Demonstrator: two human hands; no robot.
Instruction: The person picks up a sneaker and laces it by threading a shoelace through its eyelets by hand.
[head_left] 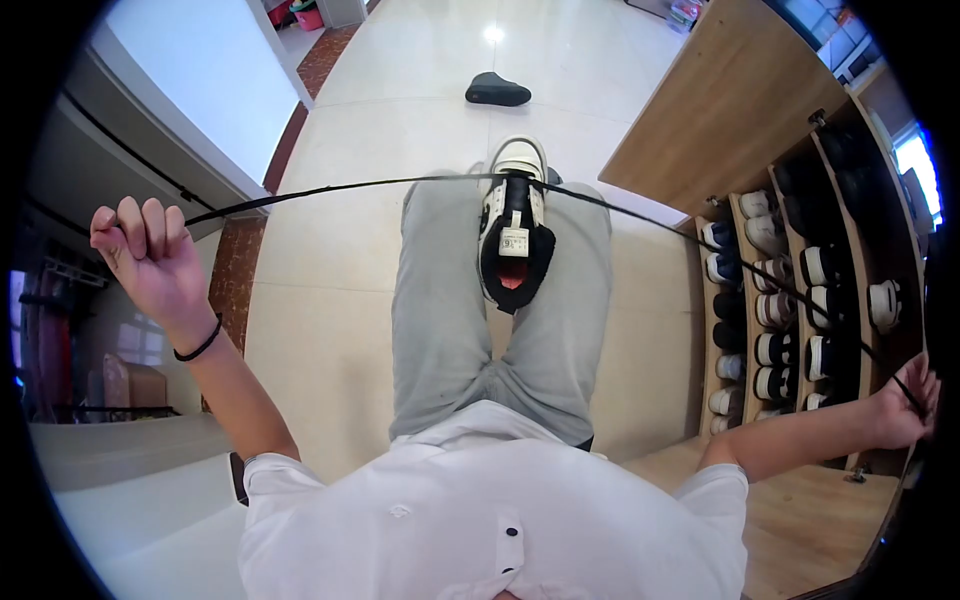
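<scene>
Clenched fingers of the left hand [165, 270] grip one end of a dark lace [370, 183], arm flung wide, a black band [199, 340] around the wrist. Opposite, the right hand [906, 408] is curled tight on the other end, its fingertips partly lost at the dark rim of the view. Between the outstretched arms, a white shirt [480, 490] gives way to grey trousers [440, 300], knees together at the far edge of the lap. There, straddling both legs, rests the black-and-white shoe [516, 215], opening toward the wearer, toe pointing away, its long axis running in line with the thighs. The lace passes over its front part almost square to that axis and looks taut on both sides. From the left fingers the shoe lies to the right; from the right fingers it lies to the left and farther forward. The left hand appears the nearer of the two, though the lens bends distances. To the right, stored shoes [773, 310] line the shelves of a wooden cabinet [706, 340], its door [715, 100] swung open at the far end. Past the knees, a dark shoe [497, 92] sits alone on the pale tiled floor [330, 310].
</scene>
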